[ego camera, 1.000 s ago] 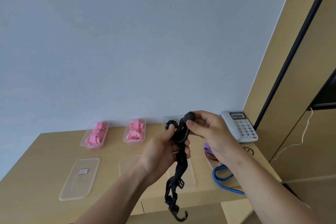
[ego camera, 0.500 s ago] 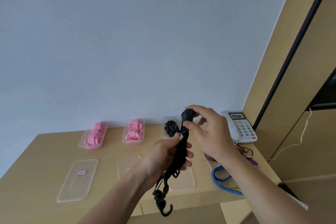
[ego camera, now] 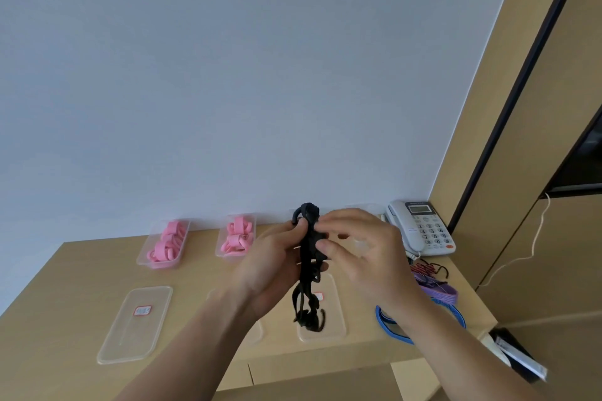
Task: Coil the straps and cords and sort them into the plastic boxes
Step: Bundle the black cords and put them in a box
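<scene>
We see the black elastic cord with a hook at each end (ego camera: 309, 257) held upright in the air above the light wooden desk (ego camera: 81, 273), between both hands. Compared with 1 second ago, much less of it hangs free: the loose tail then dropped well below the desk edge, and now its lower hook (ego camera: 314, 322) dangles just over a clear lid. The upper hook shows above the fingers. We judge the coiling to be partly done, with a few more folds needed before the cord can go into a box.

The left hand (ego camera: 270, 267) is closed around the gathered middle of the cord, thumb and fingers clamping the folds. The right hand (ego camera: 361, 251) is half open, fingers spread; its fingertips (ego camera: 322, 246) seem to press the bundle from the side, but motion blur keeps us from telling whether it truly grips.

Counting what is laid out: 2 clear plastic boxes filled with pink coiled straps (ego camera: 164, 242) stand at the back of the desk. Farther right a 3rd clear box (ego camera: 368, 208) peeks out behind the right hand, and we cannot tell its contents. 3 flat clear lids lie nearer us; the left lid (ego camera: 135, 322) is fully visible, the middle one mostly hidden under the left forearm, the right one under the dangling hook. Waiting at the right edge are 1 blue strap (ego camera: 387, 325), 1 purple striped strap (ego camera: 436, 291) and 1 red cord (ego camera: 423, 268). 1 white desk telephone (ego camera: 423, 228) stands in the corner.
</scene>
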A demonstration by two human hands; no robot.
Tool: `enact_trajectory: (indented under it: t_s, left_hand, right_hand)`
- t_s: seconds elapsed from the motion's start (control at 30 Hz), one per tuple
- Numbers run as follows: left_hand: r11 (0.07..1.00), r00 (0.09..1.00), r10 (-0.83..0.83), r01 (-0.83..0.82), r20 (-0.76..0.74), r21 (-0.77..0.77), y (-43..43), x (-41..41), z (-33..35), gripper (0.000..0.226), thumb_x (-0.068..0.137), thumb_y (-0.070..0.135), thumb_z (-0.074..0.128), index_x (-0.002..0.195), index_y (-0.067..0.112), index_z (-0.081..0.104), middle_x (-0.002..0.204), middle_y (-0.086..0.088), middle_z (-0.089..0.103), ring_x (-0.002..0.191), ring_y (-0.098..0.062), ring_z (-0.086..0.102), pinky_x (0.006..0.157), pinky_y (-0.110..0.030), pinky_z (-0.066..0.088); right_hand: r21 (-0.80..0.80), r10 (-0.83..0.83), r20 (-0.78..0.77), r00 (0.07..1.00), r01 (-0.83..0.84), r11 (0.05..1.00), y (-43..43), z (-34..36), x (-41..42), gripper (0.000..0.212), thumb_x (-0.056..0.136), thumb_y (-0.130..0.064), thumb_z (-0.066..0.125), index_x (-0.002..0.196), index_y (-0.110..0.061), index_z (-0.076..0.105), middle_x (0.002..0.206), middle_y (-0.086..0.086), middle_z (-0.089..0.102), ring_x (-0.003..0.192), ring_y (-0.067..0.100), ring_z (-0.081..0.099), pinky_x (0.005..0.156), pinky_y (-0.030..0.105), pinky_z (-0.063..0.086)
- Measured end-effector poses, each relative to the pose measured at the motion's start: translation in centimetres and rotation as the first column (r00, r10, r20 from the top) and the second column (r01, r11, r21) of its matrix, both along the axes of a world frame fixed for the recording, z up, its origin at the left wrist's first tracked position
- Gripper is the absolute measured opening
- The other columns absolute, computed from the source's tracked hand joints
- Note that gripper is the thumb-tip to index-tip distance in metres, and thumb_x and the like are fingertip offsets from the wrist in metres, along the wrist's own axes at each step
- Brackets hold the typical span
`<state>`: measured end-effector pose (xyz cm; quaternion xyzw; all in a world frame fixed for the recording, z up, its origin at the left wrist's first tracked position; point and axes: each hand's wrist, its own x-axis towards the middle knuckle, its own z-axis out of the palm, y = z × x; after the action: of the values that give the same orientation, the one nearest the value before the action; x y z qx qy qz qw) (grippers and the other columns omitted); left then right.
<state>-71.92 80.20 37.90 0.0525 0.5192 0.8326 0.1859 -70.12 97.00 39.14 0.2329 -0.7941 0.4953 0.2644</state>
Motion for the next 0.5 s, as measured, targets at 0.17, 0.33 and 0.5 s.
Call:
enact_trajectory:
  t_s: [0.17, 0.33, 0.5]
  left_hand:
    - [0.994, 0.996, -0.074, 0.07, -0.057, -0.083, 0.4, 0.7, 0.8, 0.05, 0.103, 0.028, 0.05, 0.129, -0.015, 0.056, 0.103, -0.021, 0.064, 0.076, -0.026, 0.059, 0.066, -0.032, 0.05]
    - [0.988, 0.988, -0.155, 0.155, 0.005, -0.017, 1.2, 1.4, 0.7, 0.056, 0.107, 0.039, 0.041, 0.129, -0.008, 0.061, 0.09, -0.021, 0.066, 0.078, -0.028, 0.066, 0.074, -0.034, 0.054]
    - [0.974, 0.983, -0.181, 0.185, 0.043, -0.134, 1.2, 1.7, -0.4, 0.06, 0.102, 0.057, 0.047, 0.125, 0.007, 0.071, 0.104, -0.02, 0.071, 0.098, -0.035, 0.067, 0.096, -0.051, 0.052]
  right_hand:
    - [-0.261, 0.363, 0.546, 0.755, -0.259, 0.93, 1.3, 0.7, -1.1, 0.052, 0.069, -0.017, 0.088, 0.116, -0.021, 0.068, 0.103, 0.004, 0.069, 0.084, 0.022, 0.068, 0.08, 0.038, 0.057]
    - [-0.422, 0.497, 0.499, 0.71, -0.302, 0.855, 1.8, 0.5, -1.3, 0.037, 0.076, -0.009, 0.084, 0.108, -0.007, 0.068, 0.097, 0.03, 0.062, 0.055, 0.032, 0.055, 0.063, 0.042, 0.053]
    - [-0.352, 0.283, 0.485, 0.828, -0.111, 0.929, 2.3, 0.5, -1.5, 0.029, 0.072, -0.021, 0.085, 0.098, -0.021, 0.071, 0.094, 0.007, 0.074, 0.068, 0.024, 0.067, 0.062, 0.032, 0.052]
